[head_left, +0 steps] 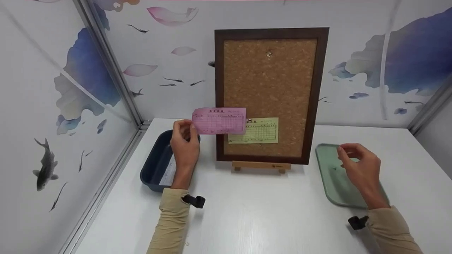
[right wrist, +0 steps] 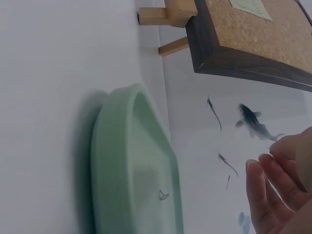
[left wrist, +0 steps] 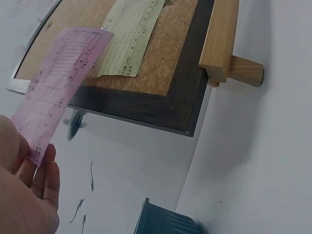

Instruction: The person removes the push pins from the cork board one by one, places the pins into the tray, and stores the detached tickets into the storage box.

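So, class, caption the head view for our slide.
Left hand holds a rectangular pink paper form before a brown-framed cork board.

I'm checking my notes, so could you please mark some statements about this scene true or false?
1. The left hand holds the pink slip. True.
2. A small item lies in the tray. True.
3. The pink slip lies in the tray. False: the left hand holds it.
4. The yellow-green slip is on the board. True.
5. In the head view, the tray is left of the board. False: it is to the right.
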Motion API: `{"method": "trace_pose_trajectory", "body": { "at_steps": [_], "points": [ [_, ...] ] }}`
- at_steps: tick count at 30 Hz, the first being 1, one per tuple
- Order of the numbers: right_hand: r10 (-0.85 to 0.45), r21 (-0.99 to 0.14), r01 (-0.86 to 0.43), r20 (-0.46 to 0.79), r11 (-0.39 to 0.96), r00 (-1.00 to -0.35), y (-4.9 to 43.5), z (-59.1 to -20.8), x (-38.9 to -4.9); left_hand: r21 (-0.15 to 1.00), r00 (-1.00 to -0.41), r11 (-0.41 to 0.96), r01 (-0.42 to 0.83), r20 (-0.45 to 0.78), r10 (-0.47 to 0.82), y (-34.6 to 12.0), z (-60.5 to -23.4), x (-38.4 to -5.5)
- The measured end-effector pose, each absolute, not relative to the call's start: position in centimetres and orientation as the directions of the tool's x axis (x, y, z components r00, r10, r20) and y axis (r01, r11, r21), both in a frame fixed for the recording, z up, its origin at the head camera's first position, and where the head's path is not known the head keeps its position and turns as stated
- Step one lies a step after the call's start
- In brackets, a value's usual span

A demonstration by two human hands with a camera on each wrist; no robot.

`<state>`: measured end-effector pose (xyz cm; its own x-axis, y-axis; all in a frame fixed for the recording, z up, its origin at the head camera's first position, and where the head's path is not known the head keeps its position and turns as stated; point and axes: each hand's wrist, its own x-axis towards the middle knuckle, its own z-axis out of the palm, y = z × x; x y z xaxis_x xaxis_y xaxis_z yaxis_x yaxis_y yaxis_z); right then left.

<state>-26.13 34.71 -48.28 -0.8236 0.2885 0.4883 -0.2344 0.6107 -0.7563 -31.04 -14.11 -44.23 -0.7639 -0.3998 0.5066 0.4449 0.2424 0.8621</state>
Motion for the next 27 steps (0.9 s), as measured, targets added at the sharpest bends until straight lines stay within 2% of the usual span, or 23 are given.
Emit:
{"method": "trace_pose_trajectory", "body": {
  "at_steps": [9, 16, 27],
  "points": [
    [0.233, -0.724, -0.189, 0.441, 0.664, -0.867, 36.2, -49.8, -26.0, 0.875, -0.788, 0.250, 0.415, 0.483, -0.382, -15.5, -44.4, -31.3],
    [0.177, -0.716, -0.146, 0.356, 0.683, -0.918, 37.3, -50.0, -25.8, 0.886, -0.783, 0.234, 0.400, 0.463, -0.416, -16.5, -44.0, -31.3],
    [0.091, -0.686, -0.127, 0.272, 0.716, -0.958, 38.0, -50.3, -25.7, 0.883, -0.785, 0.271, 0.382, 0.465, -0.408, -17.8, -43.7, -31.0]
  ]
}}
